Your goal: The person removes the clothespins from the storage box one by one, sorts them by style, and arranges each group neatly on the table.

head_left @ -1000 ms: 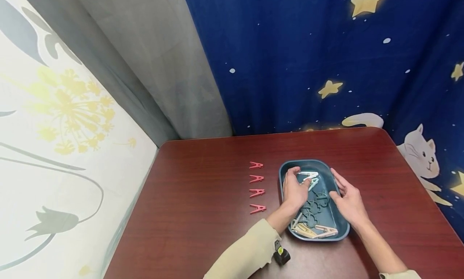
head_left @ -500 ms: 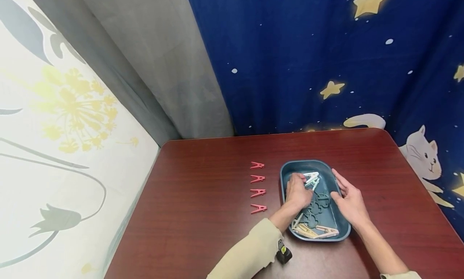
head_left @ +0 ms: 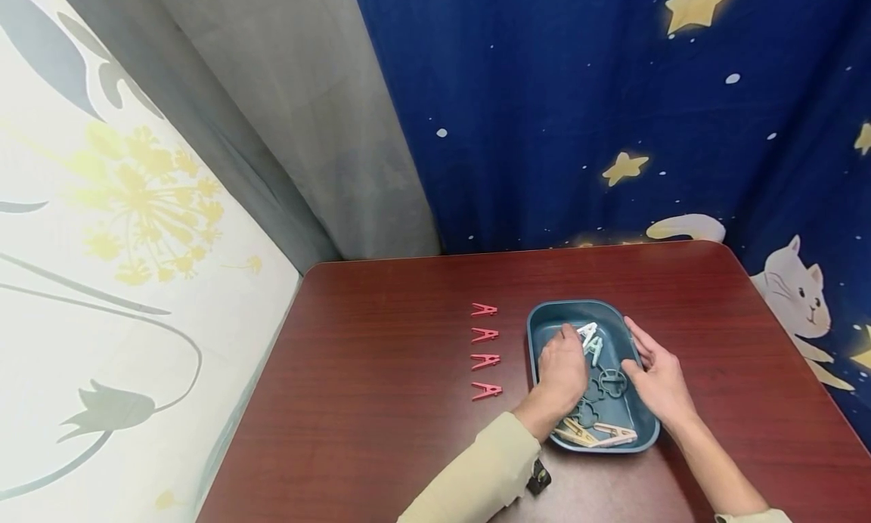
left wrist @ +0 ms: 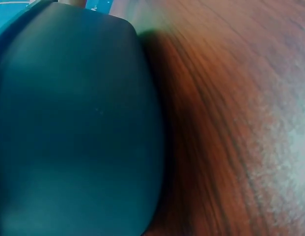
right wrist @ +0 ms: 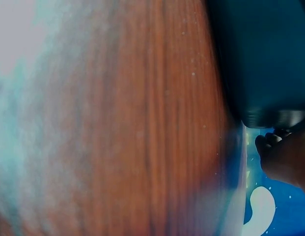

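Head view: your right hand [head_left: 656, 379] pinches the tray [head_left: 621, 406] at its 3 o'clock edge. Your left hand [head_left: 563, 368] is inside, 9 o'clock; fingers hidden, can't tell grip. White peg [head_left: 589, 331] at 12.

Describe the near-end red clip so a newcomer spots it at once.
On the reddish-brown table, find the blue-green tray the right hand holds by its rim. Left of it, four red clips lie in a column. The near-end clip is the one closest to the left sleeve; its three matching neighbours all lie farther back.
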A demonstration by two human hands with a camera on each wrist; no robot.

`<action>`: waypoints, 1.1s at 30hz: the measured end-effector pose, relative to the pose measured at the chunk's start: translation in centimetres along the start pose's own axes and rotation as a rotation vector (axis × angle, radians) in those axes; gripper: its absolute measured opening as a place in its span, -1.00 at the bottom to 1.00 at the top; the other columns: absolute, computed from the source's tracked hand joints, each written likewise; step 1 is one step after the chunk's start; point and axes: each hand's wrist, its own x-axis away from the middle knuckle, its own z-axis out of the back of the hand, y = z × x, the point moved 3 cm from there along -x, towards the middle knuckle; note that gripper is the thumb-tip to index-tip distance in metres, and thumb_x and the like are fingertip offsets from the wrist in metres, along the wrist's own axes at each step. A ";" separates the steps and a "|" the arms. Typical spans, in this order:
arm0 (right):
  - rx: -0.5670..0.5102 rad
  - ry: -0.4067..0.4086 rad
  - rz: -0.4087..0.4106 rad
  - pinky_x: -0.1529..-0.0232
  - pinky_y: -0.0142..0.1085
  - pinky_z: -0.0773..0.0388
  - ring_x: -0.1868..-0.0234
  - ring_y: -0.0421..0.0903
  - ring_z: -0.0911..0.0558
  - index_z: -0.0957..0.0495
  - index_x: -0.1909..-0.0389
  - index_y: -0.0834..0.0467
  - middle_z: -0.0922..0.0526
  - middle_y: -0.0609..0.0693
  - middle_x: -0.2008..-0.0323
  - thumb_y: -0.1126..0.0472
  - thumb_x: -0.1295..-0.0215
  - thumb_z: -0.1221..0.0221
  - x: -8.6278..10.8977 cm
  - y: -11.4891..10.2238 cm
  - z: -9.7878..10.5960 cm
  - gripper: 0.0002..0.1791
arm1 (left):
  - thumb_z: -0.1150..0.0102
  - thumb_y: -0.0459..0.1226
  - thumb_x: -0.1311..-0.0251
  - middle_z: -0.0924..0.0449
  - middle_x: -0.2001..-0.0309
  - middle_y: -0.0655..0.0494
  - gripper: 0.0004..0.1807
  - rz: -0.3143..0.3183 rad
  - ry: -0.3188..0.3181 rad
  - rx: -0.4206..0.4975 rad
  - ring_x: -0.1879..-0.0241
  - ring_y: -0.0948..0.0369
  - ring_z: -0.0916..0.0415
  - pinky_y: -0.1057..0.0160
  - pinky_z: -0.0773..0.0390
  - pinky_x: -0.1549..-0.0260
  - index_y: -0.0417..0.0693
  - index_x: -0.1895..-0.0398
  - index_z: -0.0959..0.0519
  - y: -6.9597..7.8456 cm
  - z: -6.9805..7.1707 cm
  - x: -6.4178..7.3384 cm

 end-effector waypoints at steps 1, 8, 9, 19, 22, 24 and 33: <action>0.000 0.000 0.000 0.10 -0.73 -0.37 -0.32 0.36 -0.51 -0.27 -0.63 0.15 -0.46 0.37 -0.38 0.53 -0.36 -0.18 0.0 0.0 0.0 -0.19 | -0.45 -0.27 -0.24 -0.58 0.34 0.17 -0.69 -0.006 0.008 0.000 0.34 0.16 -0.68 0.22 -0.64 0.39 0.08 0.21 -0.42 0.0 0.0 0.0; 0.000 0.007 0.010 0.15 -0.69 -0.39 -0.29 0.28 -0.53 -0.29 -0.62 0.14 -0.48 0.37 -0.36 0.53 -0.37 -0.22 0.0 0.1 0.0 -0.19 | -0.38 -0.24 -0.31 -0.67 0.37 0.28 -0.83 -0.078 0.073 0.091 0.37 0.19 -0.67 0.23 -0.58 0.44 0.22 0.20 -0.56 -0.1 0.6 0.2; -0.001 0.006 0.009 0.16 -0.68 -0.39 -0.29 0.27 -0.53 -0.29 -0.62 0.14 -0.47 0.37 -0.36 0.53 -0.37 -0.22 0.0 0.1 0.0 -0.19 | -0.38 -0.23 -0.32 -0.68 0.36 0.31 -0.84 -0.090 0.079 0.107 0.36 0.21 -0.67 0.24 -0.57 0.44 0.25 0.21 -0.58 -0.1 0.7 0.2; 0.000 -0.007 -0.005 0.19 -0.66 -0.39 -0.32 0.35 -0.50 -0.26 -0.64 0.12 -0.45 0.38 -0.38 0.52 -0.40 -0.20 0.2 -0.1 0.0 -0.19 | -0.38 -0.23 -0.40 -0.71 0.21 0.44 -0.88 -0.198 0.129 0.359 0.29 0.49 -0.64 0.48 -0.51 0.31 0.25 0.10 -0.73 -0.2 1.5 0.3; 0.010 -0.014 -0.009 0.22 -0.62 -0.39 -0.32 0.37 -0.50 -0.24 -0.65 0.12 -0.45 0.38 -0.39 0.51 -0.41 -0.19 0.2 -0.2 0.0 -0.19 | -0.37 -0.23 -0.43 -0.73 0.21 0.43 -0.90 -0.199 0.107 0.505 0.33 0.63 -0.58 0.60 -0.44 0.30 0.22 0.10 -0.77 -0.4 1.7 0.1; 0.014 -0.014 -0.014 0.22 -0.63 -0.39 -0.32 0.38 -0.50 -0.23 -0.65 0.12 -0.45 0.37 -0.39 0.50 -0.41 -0.18 0.2 -0.2 0.0 -0.19 | -0.36 -0.21 -0.45 -0.75 0.22 0.41 -0.91 -0.179 0.082 0.606 0.34 0.69 -0.54 0.64 -0.43 0.31 0.23 0.12 -0.79 -0.6 1.7 0.0; 0.013 -0.008 -0.011 0.10 -0.71 -0.39 -0.26 -0.24 -0.56 -0.25 -0.65 0.10 -0.47 0.37 -0.38 0.50 -0.40 -0.19 0.1 0.0 0.0 -0.18 | -0.41 -0.19 -0.41 -0.81 0.23 0.37 -0.90 -0.132 0.014 0.920 0.30 0.69 -0.60 0.58 -0.57 0.29 0.14 0.12 -0.85 -0.8 2.0 -0.1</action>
